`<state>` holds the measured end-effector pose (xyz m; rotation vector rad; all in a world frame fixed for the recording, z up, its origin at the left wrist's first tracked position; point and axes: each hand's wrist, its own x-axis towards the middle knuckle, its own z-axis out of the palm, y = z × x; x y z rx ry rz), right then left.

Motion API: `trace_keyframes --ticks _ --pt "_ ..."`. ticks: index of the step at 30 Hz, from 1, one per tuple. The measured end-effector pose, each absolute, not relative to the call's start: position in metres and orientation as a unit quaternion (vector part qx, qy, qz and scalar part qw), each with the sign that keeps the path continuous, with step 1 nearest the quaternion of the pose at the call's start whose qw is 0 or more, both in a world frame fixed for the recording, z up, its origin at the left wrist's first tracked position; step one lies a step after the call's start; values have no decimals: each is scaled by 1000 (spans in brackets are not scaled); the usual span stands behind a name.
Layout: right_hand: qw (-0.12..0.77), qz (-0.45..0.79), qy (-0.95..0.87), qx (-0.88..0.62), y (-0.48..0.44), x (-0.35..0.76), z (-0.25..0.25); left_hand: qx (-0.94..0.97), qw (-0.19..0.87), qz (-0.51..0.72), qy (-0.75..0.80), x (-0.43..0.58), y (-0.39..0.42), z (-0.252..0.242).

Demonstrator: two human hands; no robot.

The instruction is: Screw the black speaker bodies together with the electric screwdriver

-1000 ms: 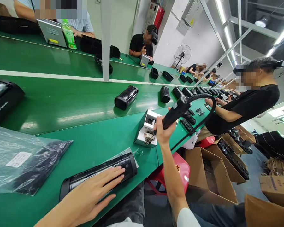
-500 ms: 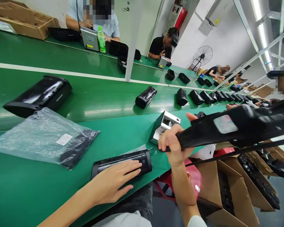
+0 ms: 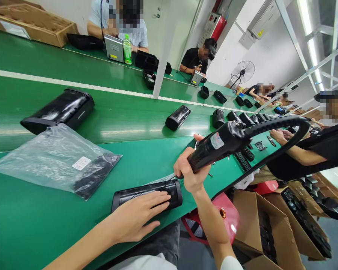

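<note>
A glossy black casing (image 3: 146, 190) with a perforated strip lies lengthwise at the near edge of the green bench. My left hand (image 3: 142, 212) rests flat on top of it, fingers stretched out and a little spread. In my right hand (image 3: 190, 168) is a black corded electric screwdriver (image 3: 211, 144) with a white label, fingers wrapped round its lower end. It slants down toward the casing's right end; whether its tip touches is hard to make out. Behind the casing, a clear plastic strip (image 3: 163, 179) shows partly.
Left of the casing lies a clear plastic bag (image 3: 53, 161) with dark contents. Black casings stand along the green line, one (image 3: 59, 110) at left. A co-worker (image 3: 310, 150) sits at right. Below are a red stool (image 3: 225, 213) and open cartons (image 3: 250, 225). A white post (image 3: 165, 48) rises ahead.
My right hand has moved left and slightly down, bringing the electric screwdriver's front end closer to the casing. Its cable now arcs at the right. My left hand stays on the casing.
</note>
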<state>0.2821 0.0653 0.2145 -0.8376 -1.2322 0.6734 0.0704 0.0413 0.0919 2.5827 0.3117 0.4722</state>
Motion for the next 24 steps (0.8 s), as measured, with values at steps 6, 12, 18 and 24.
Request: trace_keyframes --ticks 6,12,18,24 --pt "675 310 -564 -361 65 277 202 950 237 166 118 71 40 92" --pt "690 276 -575 -343 61 284 212 951 242 146 125 72 39 94" --pt "696 279 -565 -343 62 287 218 943 258 172 121 71 39 89" --pt "681 312 -558 -356 62 285 192 956 218 156 118 71 38 95"
